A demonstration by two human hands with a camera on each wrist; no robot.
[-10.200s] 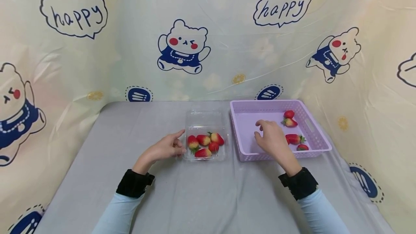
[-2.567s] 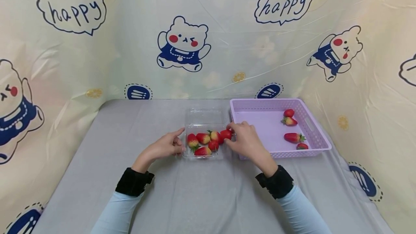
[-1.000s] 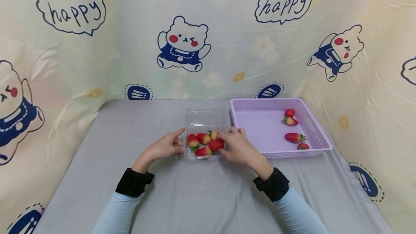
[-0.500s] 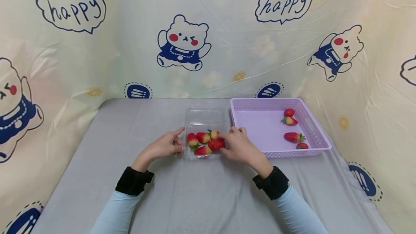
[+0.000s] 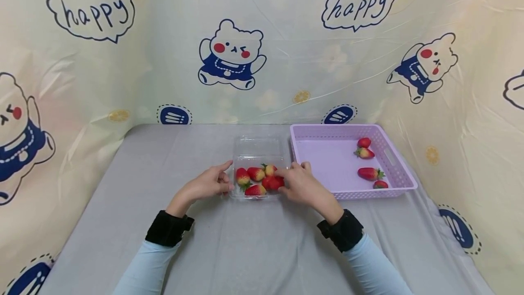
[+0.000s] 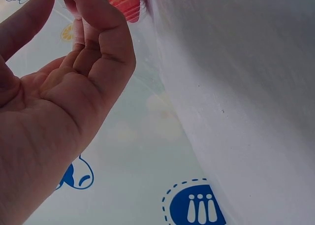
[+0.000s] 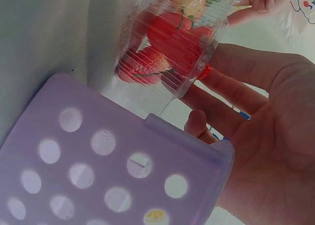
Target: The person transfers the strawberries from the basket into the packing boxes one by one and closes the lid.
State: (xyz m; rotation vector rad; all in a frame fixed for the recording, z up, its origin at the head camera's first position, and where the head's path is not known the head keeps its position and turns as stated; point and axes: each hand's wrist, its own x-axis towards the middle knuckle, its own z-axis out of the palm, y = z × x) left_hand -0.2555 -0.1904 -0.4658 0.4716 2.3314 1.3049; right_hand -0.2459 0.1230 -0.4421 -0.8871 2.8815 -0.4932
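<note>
On the left of the grey cloth-covered table (image 5: 229,249), we see the left hand (image 5: 206,184) with its fingers loosely bent and apart, touching the left side of the clear, ridged plastic box (image 5: 271,196) without wrapping round it, as far as we can tell. Inside the box lie several red-and-yellow strawberries (image 5: 256,174) with green leaves; we cannot count them exactly, since they overlap and the other hand covers part. The box's clear plastic lid (image 5: 259,145) lies open on the far side, so closing, if it is wanted, is not done.

At the box's right side, the right hand (image 5: 304,188) pinches a plump red strawberry (image 5: 279,183) between fingers and thumb; it is within the box, against its neighbours, but not yet let go.

To the right stands the lilac perforated plastic basket (image 5: 323,163). Four more strawberries remain in its right part, a far pair (image 5: 364,153) and a near pair (image 5: 370,173). We judge the packing well past half done, with these four left.
</note>
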